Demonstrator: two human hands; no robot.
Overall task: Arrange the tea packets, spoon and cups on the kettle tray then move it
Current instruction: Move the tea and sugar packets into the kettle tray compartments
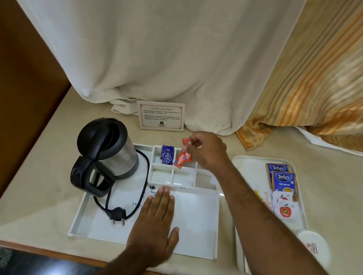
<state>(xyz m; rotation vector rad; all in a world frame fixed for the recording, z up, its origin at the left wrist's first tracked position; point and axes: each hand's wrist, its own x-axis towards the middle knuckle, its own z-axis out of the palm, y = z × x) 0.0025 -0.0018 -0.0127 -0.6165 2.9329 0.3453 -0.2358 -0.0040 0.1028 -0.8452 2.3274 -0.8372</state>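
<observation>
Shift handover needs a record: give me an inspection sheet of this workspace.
Surface: beige counter, bare around the trays.
Job's things: kettle tray holds kettle; blue packet and red packets in compartments; Tetley packets wait on side tray. No cups or spoon seen.
Clutter: notice card; white lid.
Grippers: right hand pinches red sachet; left hand flat on tray.
Cables: kettle cord with plug, loose on tray.
Surroundings: curtains.

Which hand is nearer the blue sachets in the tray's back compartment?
The right hand. It holds a red sachet over the compartment just right of the blue sachets. The left hand lies flat on the kettle tray floor, well in front of them.
</observation>
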